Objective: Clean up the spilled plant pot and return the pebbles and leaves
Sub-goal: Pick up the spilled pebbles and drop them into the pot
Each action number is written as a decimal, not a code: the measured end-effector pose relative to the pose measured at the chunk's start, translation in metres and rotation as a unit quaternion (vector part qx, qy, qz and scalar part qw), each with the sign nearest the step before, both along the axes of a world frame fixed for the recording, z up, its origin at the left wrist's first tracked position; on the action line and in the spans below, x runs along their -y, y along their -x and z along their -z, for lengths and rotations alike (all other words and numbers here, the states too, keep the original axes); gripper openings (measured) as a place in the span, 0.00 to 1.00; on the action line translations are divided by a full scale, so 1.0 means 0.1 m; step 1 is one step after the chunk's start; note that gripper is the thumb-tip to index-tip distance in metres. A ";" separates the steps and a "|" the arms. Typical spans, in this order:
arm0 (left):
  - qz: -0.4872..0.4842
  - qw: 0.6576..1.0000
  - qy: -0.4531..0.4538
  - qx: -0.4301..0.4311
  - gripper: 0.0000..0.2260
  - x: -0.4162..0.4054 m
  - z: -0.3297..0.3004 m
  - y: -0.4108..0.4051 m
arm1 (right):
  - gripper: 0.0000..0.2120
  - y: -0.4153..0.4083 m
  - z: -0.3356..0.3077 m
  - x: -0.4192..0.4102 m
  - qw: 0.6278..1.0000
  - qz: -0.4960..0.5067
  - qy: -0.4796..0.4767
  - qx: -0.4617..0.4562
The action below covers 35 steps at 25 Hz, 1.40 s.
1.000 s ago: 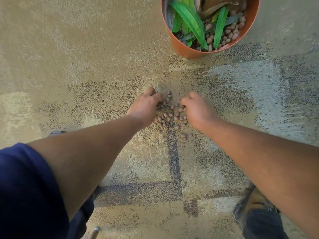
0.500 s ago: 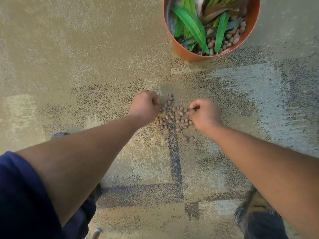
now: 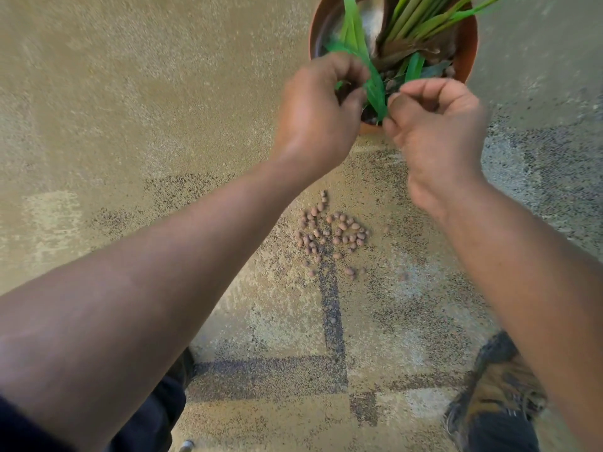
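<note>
An orange plant pot (image 3: 470, 53) stands upright at the top, holding green leaves (image 3: 376, 89) and brown pebbles. A cluster of several small brown pebbles (image 3: 332, 233) lies on the patterned carpet below it. My left hand (image 3: 313, 115) hovers over the pot's near rim, fingers curled shut as if around pebbles, which are hidden inside the fist. My right hand (image 3: 437, 132) hangs beside it over the same rim, also curled into a loose fist. A green leaf passes between the two hands. The near rim of the pot is covered by my hands.
The floor is tan carpet (image 3: 130, 125) with dark speckled stripes. My right shoe (image 3: 499, 396) is at the lower right; dark trouser fabric (image 3: 156, 415) shows at the lower left. A few stray pebbles (image 3: 349, 271) lie slightly apart from the main cluster.
Both hands closed on pebbles in the floor cluster, then lifted away and moved up over the pot's near rim. The cluster on the carpet now lies uncovered.
</note>
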<state>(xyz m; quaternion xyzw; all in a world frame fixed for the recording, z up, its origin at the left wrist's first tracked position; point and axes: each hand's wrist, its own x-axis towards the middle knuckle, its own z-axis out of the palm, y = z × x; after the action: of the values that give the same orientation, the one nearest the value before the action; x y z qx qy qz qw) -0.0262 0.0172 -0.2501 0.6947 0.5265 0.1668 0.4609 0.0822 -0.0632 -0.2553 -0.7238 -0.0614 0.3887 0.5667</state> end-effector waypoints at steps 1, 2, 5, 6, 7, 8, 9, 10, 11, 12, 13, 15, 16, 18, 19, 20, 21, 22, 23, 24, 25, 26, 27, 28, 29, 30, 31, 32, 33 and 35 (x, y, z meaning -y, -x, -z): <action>0.011 1.000 -0.007 -0.016 0.06 -0.05 0.01 -0.05 | 0.08 -0.04 0.00 -0.06 1.000 0.003 0.010 -0.008; 0.020 0.999 -0.010 -0.036 0.08 -0.09 0.03 -0.08 | 0.09 -0.07 0.01 -0.10 1.000 -0.002 0.024 -0.012; 0.031 0.997 -0.007 -0.067 0.12 -0.13 0.07 -0.08 | 0.12 -0.09 0.06 -0.16 0.998 -0.024 0.061 -0.003; 0.037 0.997 -0.008 -0.066 0.13 -0.13 0.07 -0.07 | 0.13 -0.09 0.06 -0.16 0.998 -0.025 0.066 -0.001; 0.045 0.997 -0.011 -0.063 0.13 -0.11 0.07 -0.05 | 0.14 -0.08 0.07 -0.16 0.997 -0.024 0.068 0.001; 0.048 0.997 -0.016 -0.057 0.13 -0.09 0.07 -0.04 | 0.15 -0.07 0.07 -0.14 0.997 -0.021 0.067 0.009; 0.045 0.998 -0.025 -0.045 0.12 -0.05 0.08 -0.02 | 0.15 -0.07 0.07 -0.12 0.997 -0.018 0.064 0.027; 0.034 0.999 -0.035 -0.025 0.11 -0.01 0.08 0.01 | 0.15 -0.06 0.07 -0.08 0.996 -0.017 0.061 0.057; 0.017 0.999 -0.044 0.000 0.10 0.02 0.10 0.05 | 0.15 -0.04 0.07 -0.04 0.994 -0.021 0.056 0.090; 0.001 0.999 -0.050 0.021 0.09 0.07 0.12 0.10 | 0.15 -0.02 0.07 0.01 0.992 -0.030 0.052 0.115; -0.013 0.998 -0.047 0.029 0.09 0.11 0.15 0.15 | 0.15 0.01 0.09 0.06 0.990 -0.042 0.050 0.128; -0.022 1.000 -0.020 -0.003 0.09 0.18 0.26 0.28 | 0.15 0.10 0.15 0.20 0.986 -0.091 0.065 0.120; -0.015 0.999 0.000 -0.035 0.10 0.22 0.34 0.36 | 0.14 0.16 0.19 0.28 0.981 -0.131 0.087 0.115; 0.021 0.992 0.053 -0.114 0.12 0.33 0.53 0.54 | 0.14 0.26 0.33 0.44 0.949 -0.245 0.157 0.118; 0.045 0.984 0.083 -0.150 0.13 0.39 0.63 0.64 | 0.13 0.30 0.42 0.54 0.926 -0.300 0.194 0.118; 0.069 0.975 0.111 -0.180 0.12 0.46 0.72 0.74 | 0.13 0.34 0.52 0.63 0.903 -0.346 0.227 0.116; 0.091 0.965 0.136 -0.204 0.12 0.52 0.81 0.82 | 0.13 0.37 0.61 0.72 0.878 -0.386 0.257 0.118; 0.111 0.956 0.154 -0.223 0.11 0.57 0.88 0.88 | 0.14 0.40 0.70 0.81 0.852 -0.421 0.284 0.129; 0.132 0.948 0.164 -0.238 0.09 0.62 0.94 0.92 | 0.15 0.43 0.79 0.88 0.827 -0.451 0.303 0.146; 0.150 0.942 0.164 -0.252 0.09 0.65 0.98 0.95 | 0.16 0.46 0.86 0.94 0.807 -0.474 0.311 0.164; 0.162 0.938 0.159 -0.263 0.09 0.68 1.02 0.96 | 0.18 0.49 0.91 0.99 0.795 -0.488 0.313 0.179; 0.165 0.936 0.153 -0.272 0.10 0.69 1.05 0.96 | 0.19 0.51 0.96 1.04 0.785 -0.499 0.312 0.193; 0.165 0.933 0.150 -0.281 0.10 0.70 1.07 0.96 | 0.19 0.54 1.00 1.08 0.773 -0.511 0.310 0.212; 0.172 0.930 0.146 -0.290 0.11 0.72 1.08 0.95 | 0.18 0.56 1.03 1.11 0.759 -0.523 0.308 0.234; 0.183 0.926 0.139 -0.299 0.11 0.74 1.08 0.95 | 0.16 0.57 1.05 1.13 0.744 -0.536 0.306 0.256; 0.196 0.922 0.132 -0.307 0.12 0.76 1.08 0.95 | 0.15 0.58 1.07 1.14 0.731 -0.547 0.304 0.271; 0.206 0.918 0.123 -0.315 0.11 0.79 1.08 0.96 | 0.15 0.59 1.07 1.15 0.724 -0.553 0.304 0.279; 0.212 0.917 0.114 -0.319 0.11 0.81 1.08 0.97 | 0.16 0.59 1.08 1.16 0.718 -0.556 0.308 0.283; 0.215 0.918 0.106 -0.317 0.11 0.83 1.08 0.98 | 0.17 0.58 1.08 1.17 0.713 -0.556 0.315 0.287; 0.212 0.921 0.106 -0.311 0.10 0.85 1.07 1.00 | 0.17 0.56 1.07 1.20 0.704 -0.555 0.329 0.297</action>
<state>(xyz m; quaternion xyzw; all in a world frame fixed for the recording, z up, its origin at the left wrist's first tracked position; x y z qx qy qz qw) -0.1259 -0.0673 -0.3575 0.7538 0.4986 -0.2159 0.3697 0.0258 -0.1831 -0.3627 -0.7775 -0.4851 0.3935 -0.0730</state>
